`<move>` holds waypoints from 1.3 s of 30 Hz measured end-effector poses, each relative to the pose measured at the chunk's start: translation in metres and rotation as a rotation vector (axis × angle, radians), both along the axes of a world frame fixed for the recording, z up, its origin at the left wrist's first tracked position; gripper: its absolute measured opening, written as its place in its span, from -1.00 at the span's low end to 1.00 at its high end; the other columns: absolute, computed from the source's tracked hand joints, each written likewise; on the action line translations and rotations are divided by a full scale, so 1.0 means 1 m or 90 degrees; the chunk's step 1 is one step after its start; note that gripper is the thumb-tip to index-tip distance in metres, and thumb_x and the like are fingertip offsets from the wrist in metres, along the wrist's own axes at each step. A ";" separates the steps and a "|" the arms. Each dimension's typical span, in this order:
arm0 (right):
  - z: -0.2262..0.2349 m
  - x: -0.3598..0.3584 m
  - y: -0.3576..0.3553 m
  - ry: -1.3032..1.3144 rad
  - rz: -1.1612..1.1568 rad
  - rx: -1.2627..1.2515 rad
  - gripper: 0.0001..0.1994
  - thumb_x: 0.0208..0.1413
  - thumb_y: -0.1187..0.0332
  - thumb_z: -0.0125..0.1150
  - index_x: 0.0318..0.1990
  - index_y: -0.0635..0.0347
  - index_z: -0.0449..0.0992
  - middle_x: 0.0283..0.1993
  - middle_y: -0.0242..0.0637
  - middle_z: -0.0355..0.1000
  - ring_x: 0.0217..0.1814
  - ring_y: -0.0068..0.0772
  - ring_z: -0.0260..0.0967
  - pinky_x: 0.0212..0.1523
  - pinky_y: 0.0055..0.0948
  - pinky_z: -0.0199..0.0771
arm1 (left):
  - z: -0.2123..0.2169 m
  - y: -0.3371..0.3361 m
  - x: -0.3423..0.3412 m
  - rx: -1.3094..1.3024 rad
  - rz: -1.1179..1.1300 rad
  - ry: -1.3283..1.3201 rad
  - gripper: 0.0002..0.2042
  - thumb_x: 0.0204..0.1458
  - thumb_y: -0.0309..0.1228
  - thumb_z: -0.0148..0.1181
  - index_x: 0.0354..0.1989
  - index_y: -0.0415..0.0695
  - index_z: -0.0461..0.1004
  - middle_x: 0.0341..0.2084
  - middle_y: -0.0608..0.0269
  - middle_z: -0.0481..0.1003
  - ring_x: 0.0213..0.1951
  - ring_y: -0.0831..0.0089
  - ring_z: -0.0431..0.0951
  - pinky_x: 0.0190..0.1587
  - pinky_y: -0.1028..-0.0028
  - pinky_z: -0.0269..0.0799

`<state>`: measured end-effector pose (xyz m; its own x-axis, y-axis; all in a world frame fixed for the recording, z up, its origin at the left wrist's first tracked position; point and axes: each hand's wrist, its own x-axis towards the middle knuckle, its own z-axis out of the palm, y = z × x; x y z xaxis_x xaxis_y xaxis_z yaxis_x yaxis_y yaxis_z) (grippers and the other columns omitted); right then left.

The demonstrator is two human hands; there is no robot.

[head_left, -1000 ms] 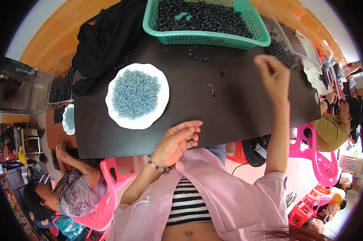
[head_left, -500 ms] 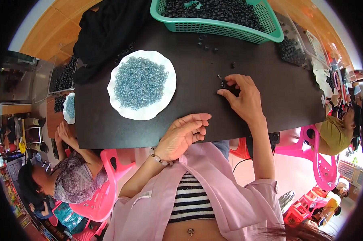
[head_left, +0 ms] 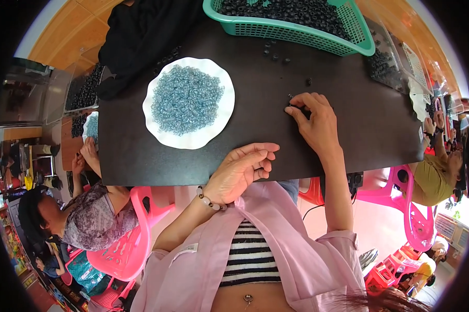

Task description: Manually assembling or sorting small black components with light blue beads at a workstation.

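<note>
Only illegible print, on white garment label and teal bag.

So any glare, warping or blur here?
Head view: the near edge of the dark table bows with fisheye distortion; head view: glare washes out a patch right of the olive shirt; head view: the right hand looks fairly sharp.
</note>
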<state>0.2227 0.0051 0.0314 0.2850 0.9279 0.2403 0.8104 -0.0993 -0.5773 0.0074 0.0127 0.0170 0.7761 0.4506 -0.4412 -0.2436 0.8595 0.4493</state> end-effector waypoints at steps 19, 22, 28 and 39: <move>0.002 0.010 0.021 0.139 0.012 0.024 -0.93 0.04 0.50 0.22 -0.31 0.24 0.49 -0.44 -0.40 0.44 -0.41 -0.64 0.31 -0.42 -0.62 0.26 | 0.002 -0.001 -0.002 0.000 0.003 0.010 -0.75 0.16 -0.45 0.04 -0.03 -0.25 0.45 -0.34 0.35 0.45 -0.34 0.59 0.45 -0.24 0.57 0.41; 0.005 0.023 0.042 0.164 0.044 0.089 -0.90 0.05 0.50 0.21 -0.26 0.24 0.49 -0.47 -0.43 0.42 -0.44 -0.70 0.30 -0.43 -0.64 0.25 | 0.002 0.000 -0.002 -0.003 0.000 -0.003 -0.76 0.16 -0.44 0.04 -0.03 -0.24 0.46 -0.34 0.35 0.45 -0.34 0.59 0.45 -0.24 0.57 0.41; 0.016 0.026 0.087 -0.120 0.103 0.098 -0.78 -0.01 0.41 0.24 -0.16 0.19 0.54 -0.44 -0.30 0.44 -0.39 -0.40 0.35 -0.32 -0.44 0.37 | 0.002 0.000 -0.002 -0.008 0.002 -0.002 -0.76 0.17 -0.43 0.04 -0.03 -0.23 0.46 -0.34 0.36 0.46 -0.34 0.61 0.45 -0.24 0.57 0.40; 0.006 0.019 0.100 -0.264 0.130 0.107 -0.82 -0.05 0.39 0.24 -0.25 0.16 0.58 -0.44 -0.28 0.42 -0.29 -0.27 0.36 -0.29 -0.31 0.39 | 0.004 0.004 -0.003 -0.021 0.032 -0.008 -0.74 0.19 -0.39 0.02 -0.02 -0.24 0.45 -0.34 0.37 0.49 -0.37 0.65 0.46 -0.25 0.61 0.42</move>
<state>0.2418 0.1048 0.0375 -0.0507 0.8936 0.4460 0.9687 0.1526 -0.1955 0.0045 0.0164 0.0212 0.7588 0.4737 -0.4471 -0.2916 0.8608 0.4172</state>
